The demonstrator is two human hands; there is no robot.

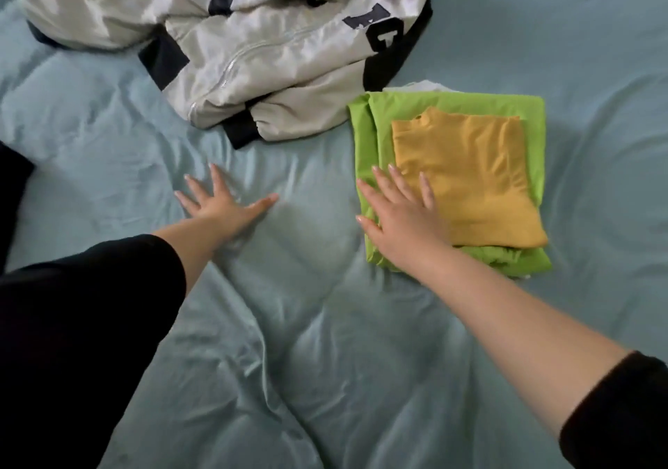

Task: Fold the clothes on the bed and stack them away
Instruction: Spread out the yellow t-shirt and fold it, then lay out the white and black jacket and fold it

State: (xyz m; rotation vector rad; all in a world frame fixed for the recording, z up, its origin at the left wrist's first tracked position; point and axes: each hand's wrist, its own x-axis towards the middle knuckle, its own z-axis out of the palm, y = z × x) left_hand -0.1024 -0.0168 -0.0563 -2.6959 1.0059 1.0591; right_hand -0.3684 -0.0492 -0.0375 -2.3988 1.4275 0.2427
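So, looking down at a pale blue bed (325,360) with a creased sheet. Got the left hand (224,206) lying flat on bare sheet near the middle, fingers straight and spread wide, holding nothing. Got the right hand (401,212) flat too, fingers straight and splayed, resting palm down on the near-left corner of a folded stack. Partly on the yellow top (477,179), partly on the green one (452,102) under it, no grip on either. Stack right of centre: yellow folded small on top, green folded bigger below, plus a sliver of white (423,86) poking out underneath at the far edge. Farther back and to the left, just beside the stack's far-left corner, a cream jacket (274,56) with dark stripes, dark letters and a zip, lying in an unfolded heap. Black sleeves (79,324) on both arms. Also something dark (11,186) at the left edge, can't tell what.
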